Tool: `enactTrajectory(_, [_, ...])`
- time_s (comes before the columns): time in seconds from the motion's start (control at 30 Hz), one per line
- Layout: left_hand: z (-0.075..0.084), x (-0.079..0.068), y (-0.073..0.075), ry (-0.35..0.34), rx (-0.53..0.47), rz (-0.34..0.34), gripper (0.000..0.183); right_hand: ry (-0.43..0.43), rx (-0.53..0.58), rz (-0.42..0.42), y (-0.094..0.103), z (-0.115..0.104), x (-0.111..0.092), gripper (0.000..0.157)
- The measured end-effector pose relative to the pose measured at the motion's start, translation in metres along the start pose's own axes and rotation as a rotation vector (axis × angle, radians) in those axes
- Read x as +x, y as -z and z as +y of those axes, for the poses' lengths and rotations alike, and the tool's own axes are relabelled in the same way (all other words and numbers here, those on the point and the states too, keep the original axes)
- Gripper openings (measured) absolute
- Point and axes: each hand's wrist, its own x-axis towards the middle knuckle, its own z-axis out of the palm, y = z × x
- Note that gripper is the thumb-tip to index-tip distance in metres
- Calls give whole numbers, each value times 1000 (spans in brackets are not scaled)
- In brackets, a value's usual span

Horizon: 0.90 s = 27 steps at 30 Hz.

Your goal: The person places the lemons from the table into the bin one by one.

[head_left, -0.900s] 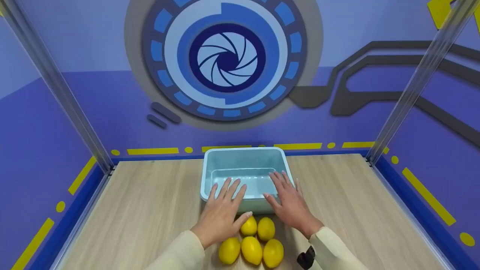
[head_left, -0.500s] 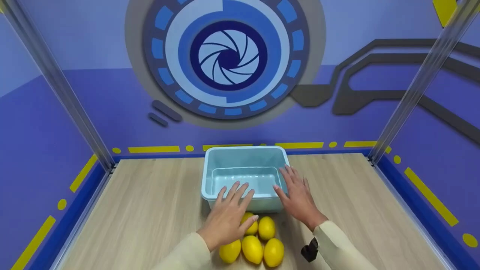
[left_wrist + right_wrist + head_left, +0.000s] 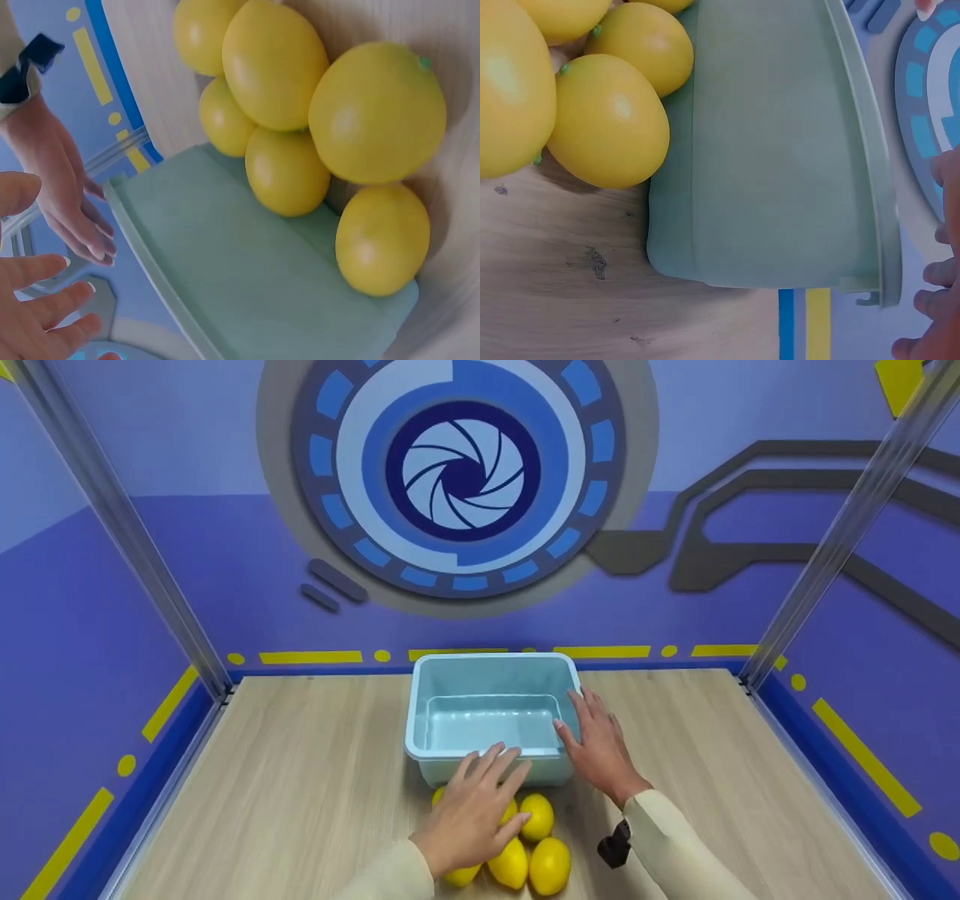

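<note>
A light blue-green plastic bin (image 3: 495,675) stands on the table with nothing inside it. Just in front of it lie several yellow lemons (image 3: 550,866) in two rows, those of the back row close against its front wall (image 3: 225,255). My left hand (image 3: 474,814) hovers above the lemons with fingers spread, its fingertips overlapping the bin's front wall in the head view and hiding part of the fruit. At the bin's right rim is my right hand (image 3: 601,750), fingers extended and holding nothing. In the right wrist view, its fingers (image 3: 939,300) show beyond the rim.
The wooden tabletop (image 3: 315,772) extends to both sides of the bin. A blue-purple printed wall (image 3: 225,570) rises behind it, and metal posts (image 3: 142,547) stand at the back corners. A black strap (image 3: 615,844) is on the right wrist.
My left hand has drawn back from over the bin's front rim and shifted right over the lemons. My right hand has moved outward to the right rim. Bin and lemons stay in place.
</note>
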Motion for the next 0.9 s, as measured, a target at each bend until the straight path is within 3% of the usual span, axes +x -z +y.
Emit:
enactTrajectory(0.27, [2, -1, -7, -42, -27, -25, 60, -60, 57, -50, -5, 6, 7, 69])
enactTrajectory(0.53, [6, -3, -14, -95, -43, 28, 56, -154, 197, -107, -9, 11, 14, 71])
enactTrajectory(0.9, [13, 0, -24, -148, -26, 64, 51, -178, 280, -103, -12, 12, 29, 71])
